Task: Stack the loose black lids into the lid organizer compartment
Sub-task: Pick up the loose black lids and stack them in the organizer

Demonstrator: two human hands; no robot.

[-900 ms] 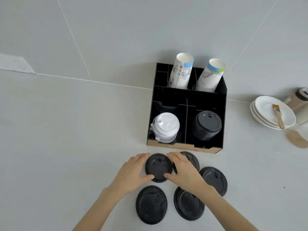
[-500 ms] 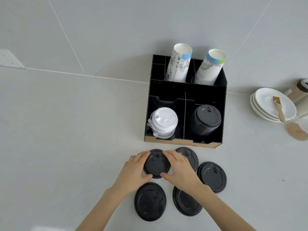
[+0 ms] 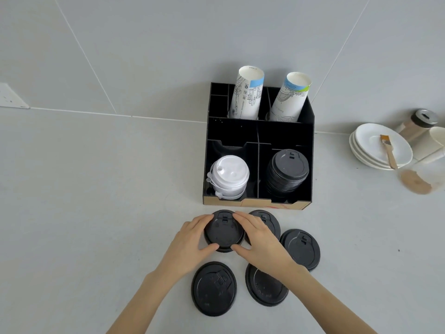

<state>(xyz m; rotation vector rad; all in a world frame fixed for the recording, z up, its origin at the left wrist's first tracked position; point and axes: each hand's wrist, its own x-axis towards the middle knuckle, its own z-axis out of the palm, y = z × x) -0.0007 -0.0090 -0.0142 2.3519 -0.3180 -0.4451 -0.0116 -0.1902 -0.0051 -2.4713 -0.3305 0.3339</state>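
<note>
Pick-up step: left hand (image 3: 192,239) and right hand (image 3: 260,239) clasp one loose lid (image 3: 224,233); next, lift it toward 1 o'clock onto the black stack (image 3: 287,173).

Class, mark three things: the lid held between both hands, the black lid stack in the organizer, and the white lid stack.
held lid (image 3: 224,233), head view, centre of top.
black lid stack (image 3: 290,163), head view, top lid.
white lid stack (image 3: 230,171), head view, top lid.

Left hand (image 3: 190,242): bare, no glove, no ring, no watch.
Right hand (image 3: 261,242): bare too, nothing worn.
Forearms: both uncovered, no sleeve showing anywhere.
Nails: short, plain.
</note>
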